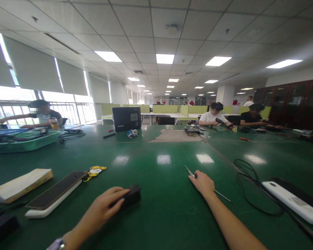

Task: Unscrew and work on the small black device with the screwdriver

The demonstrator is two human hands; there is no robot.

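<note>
My left hand (105,205) is closed around the near end of a small black box-shaped block (131,196) on or just over the green table. The fingers cover part of the block, so its kind does not show. To the right, my right hand (203,183) grips a slim metal screwdriver-like tool (223,196). Its pointed end sticks out ahead of the fingers, and a thin shaft emerges behind the hand. The palm hides the middle of the tool. A gap of bare table separates my two hands.
Left of me lie a phone (56,189) on a white slab, a tissue pack (22,184) and a green basket (28,144). Right are a black cable (246,180) and a white power bank-like slab (292,201). A black computer case (126,118) stands ahead; several people sit around.
</note>
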